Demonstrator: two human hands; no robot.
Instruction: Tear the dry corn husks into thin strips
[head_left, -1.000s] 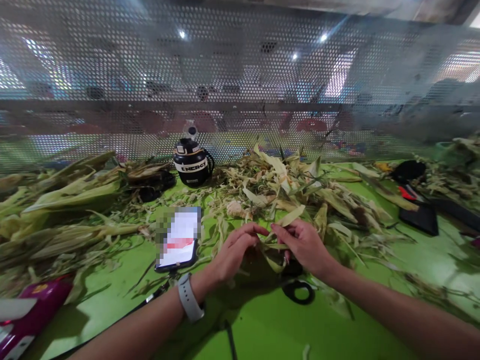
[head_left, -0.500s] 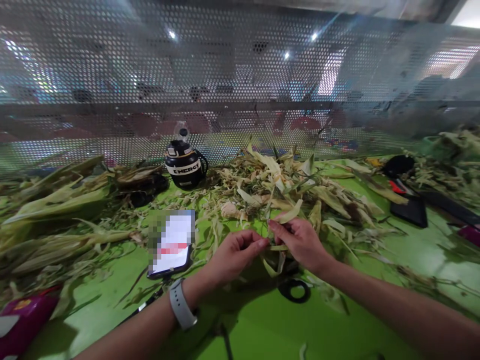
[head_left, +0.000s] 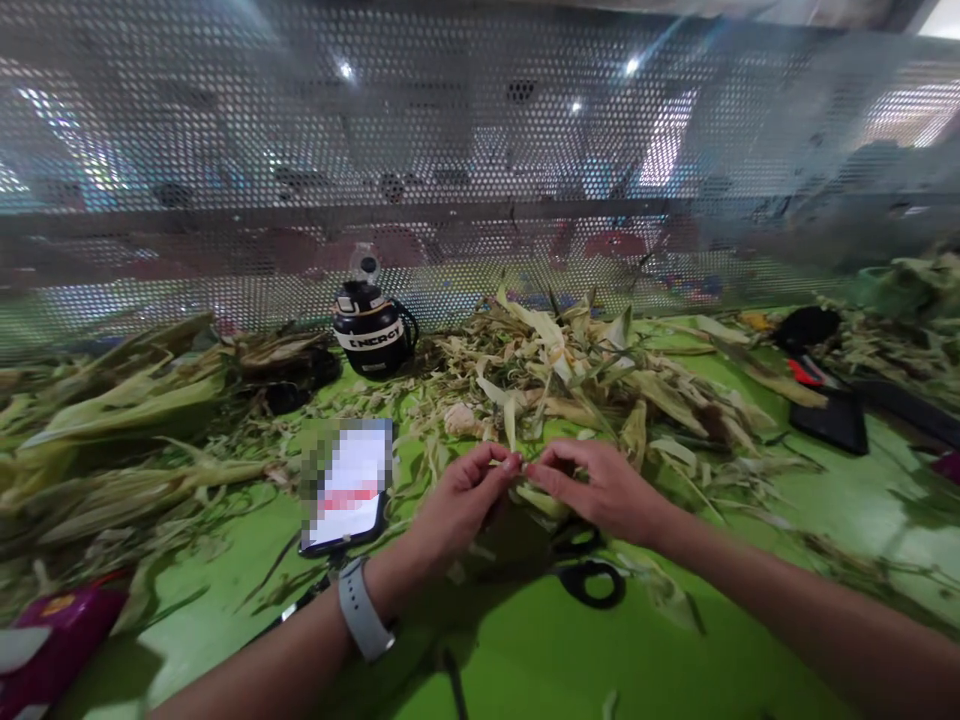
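Note:
My left hand (head_left: 463, 500), with a grey watch strap on the wrist, has its thumb and index finger pinched together. Fingertip to fingertip with it, my right hand (head_left: 604, 490) pinches too. Between them is a pale green strip of corn husk (head_left: 510, 425), its tip standing up above the fingers. Another husk piece (head_left: 544, 502) hangs just below the right fingers. Fingers hide where the strip is gripped. Black-handled scissors (head_left: 595, 583) lie on the green table (head_left: 525, 660) under my right hand, their blades not clearly visible.
A heap of dry husks (head_left: 570, 365) lies beyond my hands. Left of them are a lit phone (head_left: 349, 485), a black bottle (head_left: 371, 335) and long corn husks (head_left: 135, 400). A purple object (head_left: 60, 640) sits at lower left, a dark flat device (head_left: 829, 420) at right. Perforated screen (head_left: 480, 150) behind.
My hands have drawn closer together and shifted slightly left. The husk strip, earlier slanting over my right hand, now stands upright between the fingertips. More of the scissors' handles shows.

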